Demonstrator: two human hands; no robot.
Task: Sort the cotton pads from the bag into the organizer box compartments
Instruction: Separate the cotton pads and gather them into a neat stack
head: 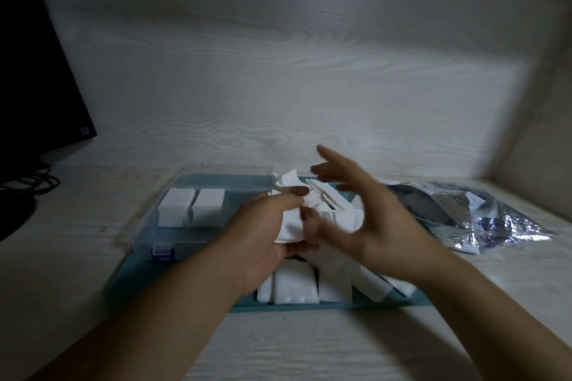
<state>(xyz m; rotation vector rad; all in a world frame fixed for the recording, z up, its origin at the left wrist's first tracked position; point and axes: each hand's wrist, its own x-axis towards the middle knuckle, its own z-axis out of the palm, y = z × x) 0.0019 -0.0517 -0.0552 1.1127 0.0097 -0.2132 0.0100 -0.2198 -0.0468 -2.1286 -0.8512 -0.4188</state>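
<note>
Pale wood-grain table. Organizer box, teal base with clear lid, at centre. Crinkled silvery bag at 3 o'clock, just beside the box. Dark monitor and black cable at 10 o'clock.

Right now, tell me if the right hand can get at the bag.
Probably yes. The right hand is open and holds nothing, and the bag lies just to its right on the table, beside the organizer box, with nothing visible between them.
</note>
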